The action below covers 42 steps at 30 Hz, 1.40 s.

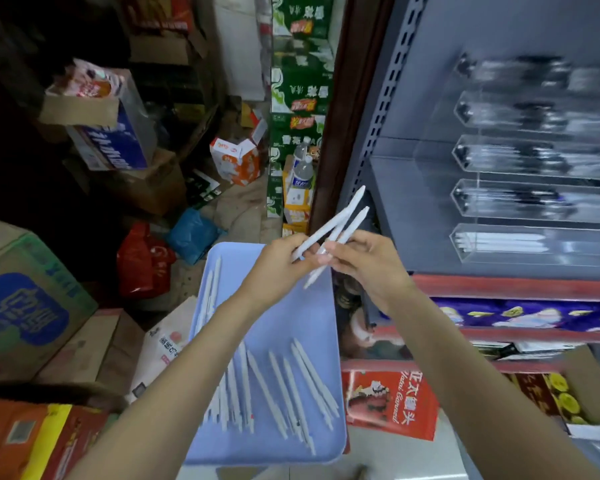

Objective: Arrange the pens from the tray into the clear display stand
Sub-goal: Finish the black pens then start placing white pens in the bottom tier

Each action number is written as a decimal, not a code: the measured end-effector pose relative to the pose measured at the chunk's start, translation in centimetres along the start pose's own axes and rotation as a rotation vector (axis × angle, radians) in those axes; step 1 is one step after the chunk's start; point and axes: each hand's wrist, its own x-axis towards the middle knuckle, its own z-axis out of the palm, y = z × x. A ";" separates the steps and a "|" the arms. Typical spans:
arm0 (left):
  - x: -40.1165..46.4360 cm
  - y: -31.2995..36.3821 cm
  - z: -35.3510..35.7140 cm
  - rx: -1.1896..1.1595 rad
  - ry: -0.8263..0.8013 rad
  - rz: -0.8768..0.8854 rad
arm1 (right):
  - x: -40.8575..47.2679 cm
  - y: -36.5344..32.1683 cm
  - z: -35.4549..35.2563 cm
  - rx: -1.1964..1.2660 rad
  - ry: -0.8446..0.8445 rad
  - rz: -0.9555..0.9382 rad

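Pens (336, 230) sit crossed at frame centre, pinched between the left hand (284, 261) and right hand (368, 261) above the tray (288, 320). Misaligned like this, one could slip free before reaching the clear display stand (534, 188) at upper right.

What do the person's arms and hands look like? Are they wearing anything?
Both arms are bare all the way to the bottom edge of the picture: no sleeves show. The left hand and right hand have no gloves, and no rings, watch or bracelets can be seen. The fingernails look short and plain. Nothing else is worn that the picture shows.
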 end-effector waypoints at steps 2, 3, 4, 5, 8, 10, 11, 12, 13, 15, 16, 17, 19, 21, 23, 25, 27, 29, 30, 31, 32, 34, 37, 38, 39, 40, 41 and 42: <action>0.6 2.3 1.9 0.039 -0.024 0.035 | -0.9 -1.5 -2.8 -0.033 0.002 -0.040; 0.9 3.5 3.1 0.058 -0.030 0.056 | -1.3 -2.1 -4.3 -0.022 -0.001 -0.060; 1.3 4.6 4.2 0.077 -0.025 0.079 | -1.8 -2.8 -5.9 0.005 -0.004 -0.072; 1.6 5.7 5.5 0.100 -0.011 0.101 | -2.2 -3.4 -7.5 0.038 -0.006 -0.078; 2.8 8.3 9.0 0.184 0.040 0.128 | -3.0 -5.3 -12.7 0.132 0.006 -0.103; 3.5 9.5 11.2 0.214 0.091 0.119 | -3.2 -6.2 -16.3 0.173 0.036 -0.132; 3.8 9.9 12.3 0.226 0.118 0.111 | -3.2 -6.6 -18.1 0.178 0.064 -0.150; 4.0 10.4 13.3 0.242 0.143 0.109 | -3.3 -6.9 -19.8 0.178 0.098 -0.167; 4.2 10.7 14.2 0.260 0.165 0.103 | -3.4 -7.1 -21.4 0.167 0.132 -0.186; 4.5 11.3 15.9 0.287 0.196 0.089 | -3.5 -7.2 -24.3 0.121 0.187 -0.228; 4.7 11.5 16.7 0.296 0.208 0.080 | -3.6 -7.2 -25.5 0.101 0.201 -0.245; 4.9 11.7 17.3 0.302 0.218 0.068 | -3.5 -7.1 -26.4 0.088 0.208 -0.251; 5.1 12.1 18.3 0.322 0.232 0.051 | -3.3 -6.9 -27.6 0.078 0.202 -0.237; 5.2 12.2 18.9 0.346 0.248 0.035 | -3.0 -6.7 -28.0 0.071 0.171 -0.201; 5.3 12.3 19.1 0.356 0.260 0.018 | -2.7 -6.3 -28.1 0.049 0.144 -0.165; 5.2 12.5 19.2 0.350 0.255 0.012 | -2.4 -6.1 -27.9 0.017 0.124 -0.145; 5.1 12.8 19.2 0.346 0.255 0.011 | -2.2 -6.1 -27.6 -0.064 0.119 -0.146; 5.0 13.1 19.3 0.346 0.262 0.010 | -2.1 -6.1 -27.6 -0.157 0.128 -0.182; 5.0 13.2 19.3 0.347 0.262 0.009 | -2.0 -6.1 -27.9 -0.202 0.136 -0.199; 5.0 13.2 19.3 0.349 0.259 0.006 | -1.8 -6.0 -28.2 -0.260 0.145 -0.212; 5.0 13.2 19.3 0.349 0.256 0.003 | -1.6 -5.9 -28.6 -0.342 0.154 -0.220; 4.9 13.2 19.3 0.344 0.249 -0.004 | -1.1 -5.7 -29.3 -0.588 0.174 -0.242; 4.9 13.2 19.3 0.342 0.254 -0.002 | -0.9 -5.6 -29.8 -0.765 0.178 -0.269; 4.9 13.3 19.3 0.344 0.258 -0.001 | -0.9 -5.5 -29.8 -0.775 0.170 -0.269; 5.0 13.3 19.3 0.347 0.262 0.000 | -0.9 -5.5 -29.8 -0.792 0.161 -0.263; 5.0 13.4 19.3 0.351 0.266 0.000 | -0.8 -5.5 -29.8 -0.808 0.150 -0.252; 5.1 13.4 19.3 0.358 0.272 0.000 | -0.8 -5.5 -29.8 -0.821 0.138 -0.236; 5.0 13.3 19.4 0.367 0.286 0.004 | -0.7 -5.5 -29.9 -0.825 0.125 -0.220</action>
